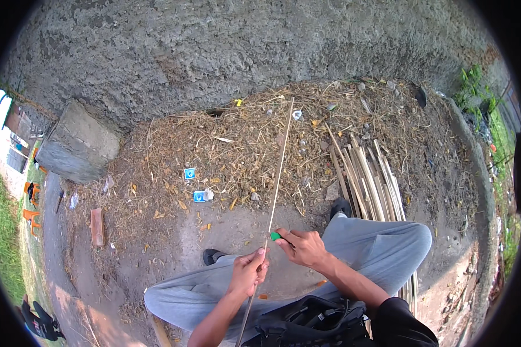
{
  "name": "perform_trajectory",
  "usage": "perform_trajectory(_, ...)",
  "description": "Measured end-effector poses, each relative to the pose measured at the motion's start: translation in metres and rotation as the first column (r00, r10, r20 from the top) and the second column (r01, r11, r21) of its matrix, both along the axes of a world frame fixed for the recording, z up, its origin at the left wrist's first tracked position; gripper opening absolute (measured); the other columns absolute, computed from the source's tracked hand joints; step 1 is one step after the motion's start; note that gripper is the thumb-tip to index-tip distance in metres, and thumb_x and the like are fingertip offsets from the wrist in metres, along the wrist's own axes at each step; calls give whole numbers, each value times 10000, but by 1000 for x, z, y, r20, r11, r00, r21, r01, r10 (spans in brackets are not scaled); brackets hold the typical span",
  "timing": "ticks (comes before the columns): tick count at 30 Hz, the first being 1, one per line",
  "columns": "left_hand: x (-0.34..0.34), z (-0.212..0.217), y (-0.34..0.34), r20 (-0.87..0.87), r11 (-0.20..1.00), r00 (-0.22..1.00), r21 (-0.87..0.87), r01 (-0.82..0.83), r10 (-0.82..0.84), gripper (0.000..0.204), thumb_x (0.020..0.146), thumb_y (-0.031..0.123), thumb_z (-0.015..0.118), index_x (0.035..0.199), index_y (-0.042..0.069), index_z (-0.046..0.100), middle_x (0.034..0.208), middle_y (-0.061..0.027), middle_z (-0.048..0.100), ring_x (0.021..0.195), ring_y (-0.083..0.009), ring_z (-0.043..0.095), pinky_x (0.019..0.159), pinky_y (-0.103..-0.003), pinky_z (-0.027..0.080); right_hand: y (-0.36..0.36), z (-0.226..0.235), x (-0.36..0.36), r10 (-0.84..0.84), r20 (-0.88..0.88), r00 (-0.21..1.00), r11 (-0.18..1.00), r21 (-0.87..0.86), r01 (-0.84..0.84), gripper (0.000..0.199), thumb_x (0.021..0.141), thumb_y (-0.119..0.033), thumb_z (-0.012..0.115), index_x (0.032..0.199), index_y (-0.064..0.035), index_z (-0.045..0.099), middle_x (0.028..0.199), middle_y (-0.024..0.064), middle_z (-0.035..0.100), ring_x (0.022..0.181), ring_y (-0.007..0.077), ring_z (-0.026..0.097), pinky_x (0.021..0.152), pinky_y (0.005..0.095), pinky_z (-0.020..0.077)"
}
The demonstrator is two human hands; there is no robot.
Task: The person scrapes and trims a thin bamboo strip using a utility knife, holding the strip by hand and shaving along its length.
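A long, thin wooden strip (280,165) runs from near the wall down between my knees. My left hand (248,273) is closed around its lower part, thumb pressed along it, and the tail passes below that hand toward the lower edge. Just right of the strip, my right hand (302,248) is closed on a small round-ended green object (275,236); the fingers hide the rest, so its kind cannot be made out. The green end is close beside the strip; whether they touch cannot be told.
A bundle of similar wooden strips (371,182) lies by my right leg. Dry shavings (243,156) cover ground before a rough wall (214,52). A concrete block (82,141) stands left, a reddish brick (98,227) nearer. Blue-and-white packets (200,196) lie ahead. Someone's dark-clothed figure (40,324) shows lower left.
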State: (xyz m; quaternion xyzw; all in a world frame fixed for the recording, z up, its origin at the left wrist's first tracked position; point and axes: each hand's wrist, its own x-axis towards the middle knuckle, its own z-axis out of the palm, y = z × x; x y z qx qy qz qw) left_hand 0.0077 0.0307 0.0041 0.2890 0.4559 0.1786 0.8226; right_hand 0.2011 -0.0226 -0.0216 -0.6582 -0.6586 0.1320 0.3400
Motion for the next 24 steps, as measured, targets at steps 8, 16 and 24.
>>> perform_trajectory(8,-4,11,-1,-44,998,999,52,25,-23,356,1010,277,560,1162,-43,599,679,-14,502,443,-38,340,388,-220,251,1,0,2,-37,48,998,998,54,34,248,918,-296,654,1123,-157,651,647,60,639,475,294,602,404,413,460)
perform_trajectory(16,-10,19,-14,-103,996,992,53,73,-67,343,1021,245,538,1178,-56,587,673,-22,491,447,-41,336,387,-220,247,8,-4,14,-164,16,986,980,118,161,265,924,-336,645,1114,-151,647,594,51,593,438,287,585,373,402,451)
perform_trajectory(24,-37,32,-31,-119,992,987,58,114,-106,316,1029,206,520,1176,-69,576,674,-33,481,442,-52,358,377,-231,262,8,1,15,-177,64,982,979,117,169,247,920,-302,641,1129,-170,648,612,55,601,446,300,574,394,418,446)
